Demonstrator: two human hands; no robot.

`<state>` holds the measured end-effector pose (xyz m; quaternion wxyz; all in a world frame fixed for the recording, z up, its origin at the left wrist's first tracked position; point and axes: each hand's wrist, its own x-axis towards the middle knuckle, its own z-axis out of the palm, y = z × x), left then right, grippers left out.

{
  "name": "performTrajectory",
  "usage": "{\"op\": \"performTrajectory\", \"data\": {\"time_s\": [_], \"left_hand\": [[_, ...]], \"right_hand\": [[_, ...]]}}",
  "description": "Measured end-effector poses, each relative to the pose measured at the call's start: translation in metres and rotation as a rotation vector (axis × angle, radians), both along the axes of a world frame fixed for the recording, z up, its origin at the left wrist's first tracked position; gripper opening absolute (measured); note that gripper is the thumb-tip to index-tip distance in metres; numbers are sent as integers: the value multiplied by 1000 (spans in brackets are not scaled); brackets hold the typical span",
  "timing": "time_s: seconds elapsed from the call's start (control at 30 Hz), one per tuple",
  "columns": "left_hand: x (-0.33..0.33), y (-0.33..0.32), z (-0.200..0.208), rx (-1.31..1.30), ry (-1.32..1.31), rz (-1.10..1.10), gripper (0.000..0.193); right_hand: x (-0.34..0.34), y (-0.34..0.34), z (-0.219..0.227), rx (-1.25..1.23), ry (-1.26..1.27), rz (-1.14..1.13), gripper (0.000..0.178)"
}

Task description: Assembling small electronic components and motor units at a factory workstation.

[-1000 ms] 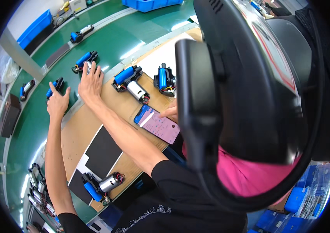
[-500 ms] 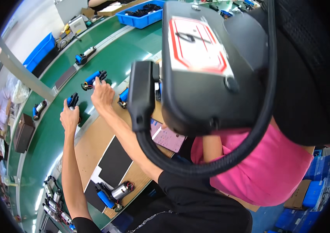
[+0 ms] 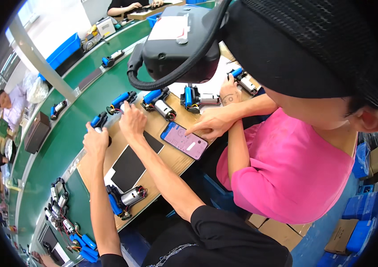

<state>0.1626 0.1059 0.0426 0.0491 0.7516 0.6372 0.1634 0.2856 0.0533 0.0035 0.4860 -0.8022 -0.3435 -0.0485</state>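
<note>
While the left hand [image 3: 95, 142] holds one motor unit [image 3: 98, 119] near the belt's [image 3: 62, 138] edge, the right hand [image 3: 133, 121] holds a second motor unit [image 3: 120, 99] rightward, both beyond the knuckles, blue cylinders slanting away to the right.

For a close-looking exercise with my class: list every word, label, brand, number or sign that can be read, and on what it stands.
Nothing reads clearly enough to quote.
Phone screen: marks too small to read.
White label on the black head-worn device: print not legible.
Motor units at the left hand and right hand: no legible lettering.
</note>
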Motion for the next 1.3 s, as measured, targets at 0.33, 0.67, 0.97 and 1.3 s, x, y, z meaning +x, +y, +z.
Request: {"op": "performTrajectory", "data": {"time_s": [0.33,0.67,0.97,1.3], "left_hand": [[21,-20,-25,16,7,-70,79],[28,-25,-25,40,-77,-78,77],[26,-22,-40,125,-111,-132,75],[24,-32,-35,57,-115,-126,79]], "right_hand": [[9,-3,-22,-111,-36,6,46],[16,-4,-22,-68,-114,-26,43],[10,-8,-20,-145,-129,-11,48],[17,-15,-27,-259,-147,106,77]]}}
